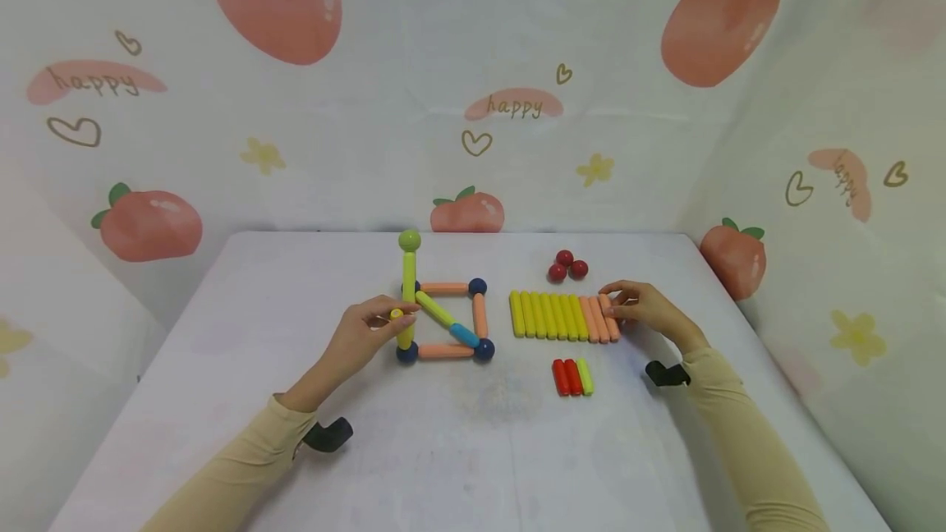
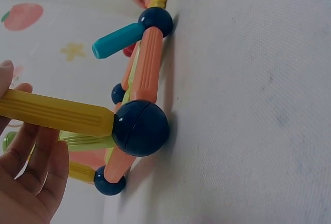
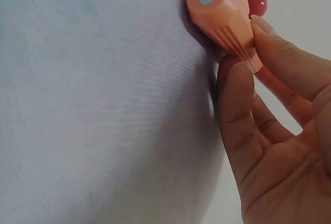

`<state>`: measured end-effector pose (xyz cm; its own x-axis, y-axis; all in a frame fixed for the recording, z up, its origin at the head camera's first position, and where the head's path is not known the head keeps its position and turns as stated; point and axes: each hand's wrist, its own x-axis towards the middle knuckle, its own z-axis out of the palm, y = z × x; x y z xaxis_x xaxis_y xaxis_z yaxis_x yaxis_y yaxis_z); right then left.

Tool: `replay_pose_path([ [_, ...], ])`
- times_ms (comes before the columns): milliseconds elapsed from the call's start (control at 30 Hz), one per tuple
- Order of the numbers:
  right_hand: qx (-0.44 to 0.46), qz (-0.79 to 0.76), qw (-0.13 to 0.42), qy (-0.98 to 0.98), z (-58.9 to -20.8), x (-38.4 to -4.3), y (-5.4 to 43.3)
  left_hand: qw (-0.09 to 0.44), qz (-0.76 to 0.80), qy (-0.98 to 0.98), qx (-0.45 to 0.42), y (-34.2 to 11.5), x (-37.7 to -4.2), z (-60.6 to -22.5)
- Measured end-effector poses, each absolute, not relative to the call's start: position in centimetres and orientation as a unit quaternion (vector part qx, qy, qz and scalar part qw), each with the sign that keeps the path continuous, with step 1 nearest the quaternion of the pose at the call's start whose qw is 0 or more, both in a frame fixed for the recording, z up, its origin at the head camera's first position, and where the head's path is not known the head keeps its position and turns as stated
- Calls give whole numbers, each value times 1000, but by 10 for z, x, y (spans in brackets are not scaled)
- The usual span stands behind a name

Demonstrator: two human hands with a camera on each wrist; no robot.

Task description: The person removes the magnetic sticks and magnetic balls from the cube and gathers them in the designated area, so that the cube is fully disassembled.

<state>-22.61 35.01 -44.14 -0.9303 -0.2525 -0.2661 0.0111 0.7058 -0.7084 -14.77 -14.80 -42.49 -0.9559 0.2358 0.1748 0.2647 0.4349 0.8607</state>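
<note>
My left hand [image 1: 369,331] pinches a yellow magnetic rod [image 2: 62,113] standing on the front left navy ball [image 2: 141,128] of a frame. Orange rods [image 1: 447,350] and navy balls [image 1: 478,286] make up its square base. From the front right ball a blue rod [image 2: 119,40] slants up. A light green rod [image 1: 434,308] lies in line with it in the head view. A green ball [image 1: 410,240] tops an upright light green rod [image 1: 410,273]. My right hand [image 1: 646,310] pinches the end orange rod [image 3: 227,25] of a row.
Yellow rods [image 1: 550,316] fill the left part of that row, beside more orange rods [image 1: 593,320]. Three red balls [image 1: 565,258] sit behind it. In front lie two red rods [image 1: 567,378] and a light green rod [image 1: 585,377]. A printed curtain [image 1: 636,162] hangs behind the white table [image 1: 473,450].
</note>
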Motion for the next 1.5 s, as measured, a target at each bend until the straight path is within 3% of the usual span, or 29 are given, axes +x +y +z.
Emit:
replay_pose_path([
  [600, -59, -388, 179, 902, -445, -224, 352, 8, -509, -848, -148, -146, -149, -426],
  [833, -50, -370, 124, 919, -433, -219, 346, 0, -506, -850, -147, -145, -149, -424],
  [1033, -93, -375, 82, 919, -415, -210, 306, 1, -497, -856, -146, -144, -147, -424],
  [1500, -290, -354, 160, 875, -396, -190, 176, -6, -504, -852, -138, -147, -149, -426],
])
